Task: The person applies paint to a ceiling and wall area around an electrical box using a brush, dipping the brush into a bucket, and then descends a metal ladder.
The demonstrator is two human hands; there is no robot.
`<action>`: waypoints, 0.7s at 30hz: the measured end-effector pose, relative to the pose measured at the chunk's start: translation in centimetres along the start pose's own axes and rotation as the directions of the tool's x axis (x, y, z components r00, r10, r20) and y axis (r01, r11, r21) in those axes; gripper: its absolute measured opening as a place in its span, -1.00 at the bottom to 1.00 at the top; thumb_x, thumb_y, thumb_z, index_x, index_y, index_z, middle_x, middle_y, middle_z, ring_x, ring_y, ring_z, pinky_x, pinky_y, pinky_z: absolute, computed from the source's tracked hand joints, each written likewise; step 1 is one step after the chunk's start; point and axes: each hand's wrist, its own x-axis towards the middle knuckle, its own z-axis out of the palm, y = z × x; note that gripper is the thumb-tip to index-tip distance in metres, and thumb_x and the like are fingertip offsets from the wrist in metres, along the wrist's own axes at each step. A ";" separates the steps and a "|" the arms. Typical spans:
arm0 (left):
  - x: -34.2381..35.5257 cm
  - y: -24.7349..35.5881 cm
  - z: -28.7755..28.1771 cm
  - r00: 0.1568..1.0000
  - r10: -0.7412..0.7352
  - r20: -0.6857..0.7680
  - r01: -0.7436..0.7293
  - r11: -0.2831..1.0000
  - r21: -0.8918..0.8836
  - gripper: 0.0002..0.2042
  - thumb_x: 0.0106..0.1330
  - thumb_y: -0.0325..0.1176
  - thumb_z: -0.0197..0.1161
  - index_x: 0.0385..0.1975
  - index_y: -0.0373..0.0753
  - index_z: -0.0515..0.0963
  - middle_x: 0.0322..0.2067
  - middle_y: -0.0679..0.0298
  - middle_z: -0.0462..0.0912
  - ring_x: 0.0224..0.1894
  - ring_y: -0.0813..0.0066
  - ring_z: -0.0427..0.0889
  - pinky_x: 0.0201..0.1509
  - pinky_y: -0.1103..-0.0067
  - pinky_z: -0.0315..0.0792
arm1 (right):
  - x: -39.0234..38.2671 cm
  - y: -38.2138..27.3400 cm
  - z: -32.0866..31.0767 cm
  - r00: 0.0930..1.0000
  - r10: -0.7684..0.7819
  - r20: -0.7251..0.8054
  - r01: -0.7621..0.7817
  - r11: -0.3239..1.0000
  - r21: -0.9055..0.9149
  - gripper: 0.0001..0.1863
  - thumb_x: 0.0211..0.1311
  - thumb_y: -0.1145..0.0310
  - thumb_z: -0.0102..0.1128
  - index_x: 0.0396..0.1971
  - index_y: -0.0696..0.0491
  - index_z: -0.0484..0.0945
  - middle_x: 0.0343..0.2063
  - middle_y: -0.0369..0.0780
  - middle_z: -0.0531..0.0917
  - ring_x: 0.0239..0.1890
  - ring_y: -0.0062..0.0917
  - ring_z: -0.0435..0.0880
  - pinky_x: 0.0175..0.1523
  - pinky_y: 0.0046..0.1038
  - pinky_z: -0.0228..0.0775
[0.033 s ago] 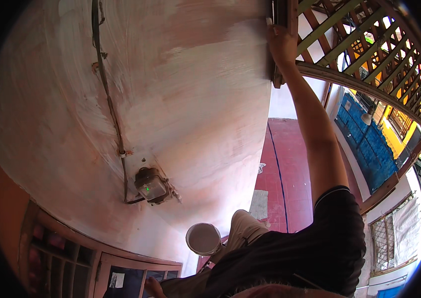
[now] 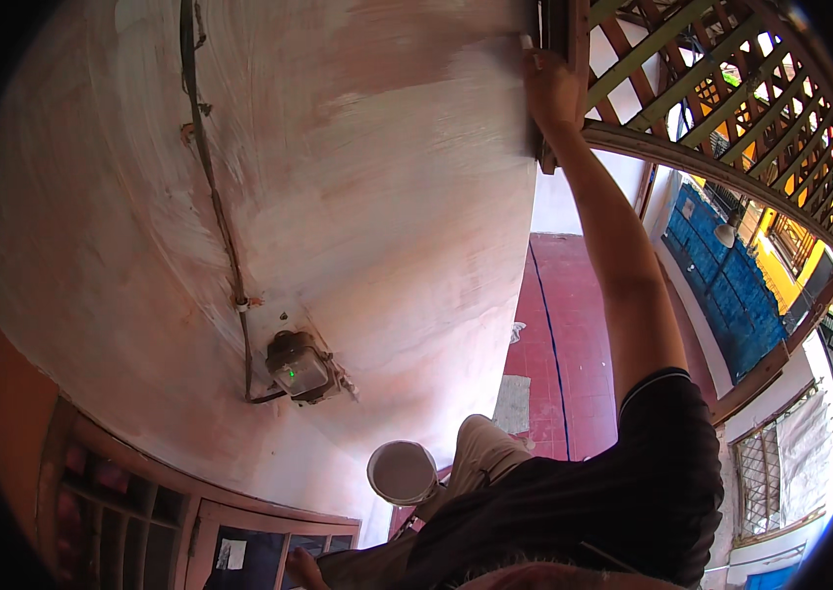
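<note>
My right hand (image 2: 552, 90) reaches up along the right edge of a wall (image 2: 387, 206) brushed with uneven white streaks over pink. Its fingers are closed round a small tool, of which only a pale tip (image 2: 526, 42) shows; the hand hides the rest. A dark wooden frame (image 2: 562, 147) stands close beside the hand. Low at the left, a patch of bare skin (image 2: 304, 568) shows next to my trouser leg; I cannot tell whether it is my left hand or a foot. A round bucket (image 2: 373, 480) with pale grey contents is near my knee.
A cable (image 2: 218, 211) runs down the wall to a dark-backed box (image 2: 298, 369) with a green light. Wooden lattice (image 2: 721, 88) fills the upper right. Red tiled floor (image 2: 579, 344) lies far below. At the lower left is a paned door (image 2: 195, 541).
My right hand has shifted slightly left, away from the wooden frame and onto the wall's edge, with the tool still in it. The rest looks the same.
</note>
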 end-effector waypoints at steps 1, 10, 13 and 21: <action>-0.2 0.0 0.0 1.000 0.002 0.003 -0.002 1.000 0.000 -0.57 0.24 -0.14 -0.04 -0.66 -0.35 0.59 -0.59 -0.02 0.64 -0.42 -0.10 0.64 -0.25 0.08 0.49 | -0.4 -0.8 0.3 1.000 -0.001 0.001 0.001 1.000 -0.003 -0.74 0.27 0.13 0.28 -0.27 0.00 0.75 -0.40 -0.05 0.74 -0.33 -0.17 0.76 -0.24 -0.25 0.59; -1.7 2.0 -3.0 0.997 -0.050 0.057 0.052 0.998 -0.024 -0.61 0.26 -0.18 0.06 -0.46 -0.47 0.62 -0.41 -0.25 0.66 -0.32 -0.27 0.64 -0.16 -0.01 0.48 | -1.4 -5.0 -1.9 0.999 0.033 0.002 -0.032 0.967 0.254 -0.76 0.26 0.20 0.29 -0.25 0.04 0.75 -0.42 -0.02 0.74 -0.34 -0.24 0.78 -0.27 -0.36 0.57; -0.7 0.8 -2.5 0.994 -0.082 0.073 0.089 0.990 -0.110 -0.58 0.27 -0.17 0.04 -0.38 -0.52 0.60 -0.32 -0.30 0.64 -0.24 -0.33 0.62 -0.11 0.00 0.47 | -0.3 -2.9 -1.7 1.000 0.031 0.000 -0.031 0.999 0.037 -0.75 0.27 0.18 0.26 -0.27 0.03 0.75 -0.39 -0.01 0.74 -0.34 -0.18 0.77 -0.26 -0.31 0.60; -0.4 1.9 -2.8 0.996 -0.025 0.082 0.029 0.999 -0.043 -0.58 0.28 -0.17 0.00 -0.48 -0.45 0.63 -0.41 -0.23 0.65 -0.30 -0.29 0.63 -0.14 -0.03 0.45 | -6.6 -14.0 2.9 0.995 -0.101 0.013 0.094 0.960 0.265 -0.91 0.25 0.36 0.23 -0.36 0.01 0.69 -0.36 -0.11 0.71 -0.42 -0.13 0.70 -0.34 -0.26 0.58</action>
